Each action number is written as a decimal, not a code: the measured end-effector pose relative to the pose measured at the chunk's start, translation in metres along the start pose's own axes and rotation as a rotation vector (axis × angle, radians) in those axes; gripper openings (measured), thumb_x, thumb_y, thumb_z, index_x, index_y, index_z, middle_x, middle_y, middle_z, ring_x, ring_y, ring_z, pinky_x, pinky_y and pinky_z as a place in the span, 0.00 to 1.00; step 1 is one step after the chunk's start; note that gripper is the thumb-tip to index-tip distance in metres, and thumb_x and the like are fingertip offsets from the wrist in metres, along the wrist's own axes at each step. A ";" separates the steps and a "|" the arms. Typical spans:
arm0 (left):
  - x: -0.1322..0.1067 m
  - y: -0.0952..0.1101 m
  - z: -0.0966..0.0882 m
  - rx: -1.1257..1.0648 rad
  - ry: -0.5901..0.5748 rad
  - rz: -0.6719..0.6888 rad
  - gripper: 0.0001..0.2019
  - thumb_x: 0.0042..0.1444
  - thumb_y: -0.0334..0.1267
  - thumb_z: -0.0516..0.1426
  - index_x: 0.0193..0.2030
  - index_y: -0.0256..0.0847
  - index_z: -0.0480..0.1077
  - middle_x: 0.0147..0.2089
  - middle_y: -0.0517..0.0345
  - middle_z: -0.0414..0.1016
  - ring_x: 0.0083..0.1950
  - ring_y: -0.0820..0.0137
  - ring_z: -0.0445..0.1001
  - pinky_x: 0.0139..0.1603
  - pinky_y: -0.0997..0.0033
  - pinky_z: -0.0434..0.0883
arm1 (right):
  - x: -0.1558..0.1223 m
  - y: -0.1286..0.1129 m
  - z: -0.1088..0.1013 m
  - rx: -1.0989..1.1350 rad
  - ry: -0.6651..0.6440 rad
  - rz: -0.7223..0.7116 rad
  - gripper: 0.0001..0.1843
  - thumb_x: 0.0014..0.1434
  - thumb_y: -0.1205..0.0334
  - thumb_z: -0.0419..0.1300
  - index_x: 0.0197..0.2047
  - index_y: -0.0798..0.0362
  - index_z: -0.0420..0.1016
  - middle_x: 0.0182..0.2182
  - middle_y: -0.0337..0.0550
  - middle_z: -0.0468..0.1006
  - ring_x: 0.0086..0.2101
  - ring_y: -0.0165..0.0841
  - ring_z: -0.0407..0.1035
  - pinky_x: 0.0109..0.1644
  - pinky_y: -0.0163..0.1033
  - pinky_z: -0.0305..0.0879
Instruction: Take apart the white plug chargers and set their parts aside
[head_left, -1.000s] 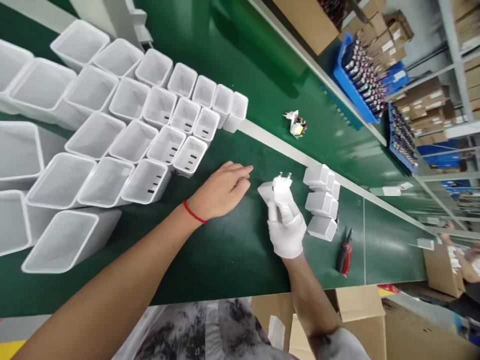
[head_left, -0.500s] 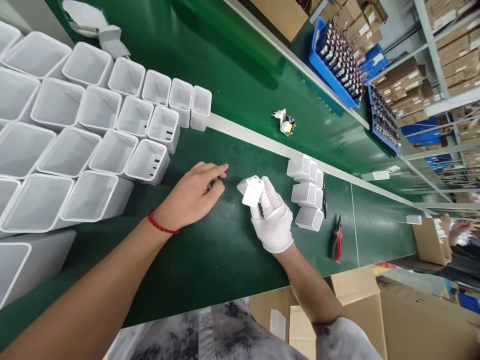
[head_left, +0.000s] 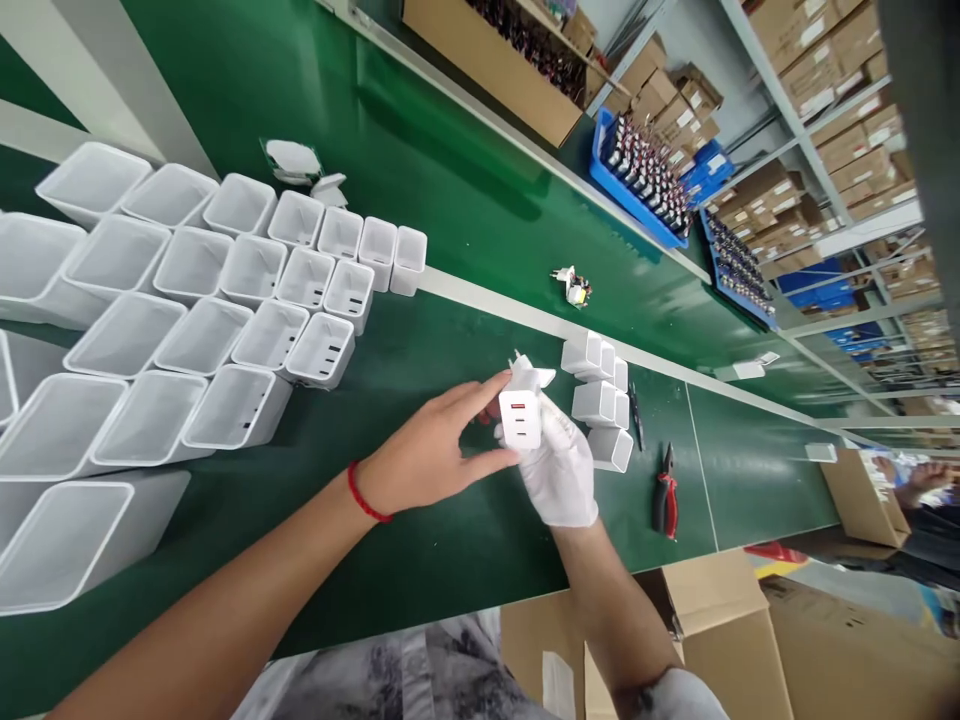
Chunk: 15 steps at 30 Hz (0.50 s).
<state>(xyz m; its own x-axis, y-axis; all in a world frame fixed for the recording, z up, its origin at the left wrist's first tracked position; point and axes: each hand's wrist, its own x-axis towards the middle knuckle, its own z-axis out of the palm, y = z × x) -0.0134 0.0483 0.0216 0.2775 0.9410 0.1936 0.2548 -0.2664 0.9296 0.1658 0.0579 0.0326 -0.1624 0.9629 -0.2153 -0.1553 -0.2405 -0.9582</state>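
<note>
A white wall charger (head_left: 520, 422) is held over the green bench, its end with one red port and two narrow slots turned toward me. Metal prongs stick up at its far end, beside a white flap-like piece (head_left: 546, 377). My right hand (head_left: 564, 465), in a white glove, is closed around the charger's right side. My bare left hand (head_left: 427, 450), with a red cord on the wrist, has its thumb and fingers closed on the left side; some fingertips are hidden behind the charger.
Rows of open white casings (head_left: 202, 335) cover the left of the bench (head_left: 420, 560). Several white casings (head_left: 596, 402), a black pen-like tool (head_left: 636, 415) and red-black pliers (head_left: 666, 495) lie to the right. A circuit assembly (head_left: 574, 288) sits beyond the pale strip. Cardboard boxes (head_left: 716, 600) stand below.
My left hand has moved right and taken hold of the charger. The charger has turned, so its ported end now faces me. The view has shifted slightly.
</note>
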 end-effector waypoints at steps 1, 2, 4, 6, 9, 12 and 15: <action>-0.001 0.003 0.003 -0.013 0.025 0.011 0.33 0.57 0.44 0.60 0.67 0.45 0.55 0.51 0.53 0.74 0.46 0.68 0.74 0.49 0.69 0.73 | -0.001 -0.002 0.003 0.012 -0.016 0.030 0.19 0.64 0.55 0.56 0.54 0.53 0.74 0.43 0.46 0.81 0.38 0.37 0.78 0.44 0.45 0.78; -0.002 0.004 0.004 -0.019 0.051 0.021 0.32 0.57 0.44 0.60 0.67 0.45 0.56 0.51 0.54 0.74 0.45 0.68 0.74 0.48 0.69 0.74 | -0.002 -0.004 0.006 0.012 -0.025 0.047 0.19 0.64 0.55 0.55 0.54 0.53 0.74 0.42 0.46 0.81 0.37 0.37 0.78 0.43 0.44 0.78; -0.003 0.006 0.005 -0.017 0.084 0.032 0.31 0.57 0.43 0.61 0.66 0.45 0.57 0.49 0.54 0.74 0.44 0.68 0.74 0.46 0.70 0.75 | -0.003 -0.006 0.010 0.006 -0.029 0.063 0.18 0.64 0.55 0.54 0.54 0.53 0.74 0.42 0.45 0.81 0.37 0.36 0.77 0.43 0.42 0.78; -0.005 0.006 0.004 -0.013 0.094 0.029 0.32 0.56 0.43 0.61 0.66 0.45 0.57 0.49 0.53 0.74 0.44 0.67 0.75 0.45 0.70 0.76 | -0.002 -0.008 0.013 0.022 -0.039 0.064 0.18 0.64 0.56 0.55 0.53 0.53 0.75 0.41 0.45 0.82 0.35 0.35 0.78 0.41 0.41 0.79; -0.006 0.005 0.002 -0.023 0.086 0.011 0.32 0.57 0.44 0.60 0.66 0.46 0.56 0.50 0.53 0.74 0.46 0.66 0.75 0.44 0.69 0.77 | -0.002 -0.009 0.017 0.041 -0.038 0.067 0.17 0.63 0.55 0.56 0.51 0.52 0.77 0.39 0.44 0.82 0.32 0.34 0.78 0.40 0.41 0.79; -0.006 0.006 0.003 -0.039 0.088 0.007 0.32 0.57 0.44 0.60 0.66 0.47 0.56 0.51 0.53 0.74 0.46 0.65 0.75 0.42 0.70 0.77 | -0.002 -0.009 0.017 0.003 -0.021 0.074 0.18 0.63 0.55 0.57 0.51 0.53 0.77 0.39 0.45 0.82 0.31 0.36 0.78 0.41 0.44 0.79; -0.005 0.007 0.003 -0.055 0.099 0.009 0.32 0.55 0.43 0.60 0.66 0.46 0.56 0.51 0.52 0.74 0.47 0.64 0.75 0.45 0.68 0.77 | -0.003 -0.007 0.012 -0.074 -0.005 0.014 0.19 0.63 0.54 0.56 0.54 0.52 0.75 0.44 0.46 0.81 0.38 0.39 0.78 0.45 0.49 0.78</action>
<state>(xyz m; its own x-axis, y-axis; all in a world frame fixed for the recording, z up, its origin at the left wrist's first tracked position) -0.0107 0.0407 0.0262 0.1856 0.9555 0.2293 0.2013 -0.2654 0.9429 0.1555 0.0554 0.0422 -0.1687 0.9590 -0.2277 -0.0805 -0.2437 -0.9665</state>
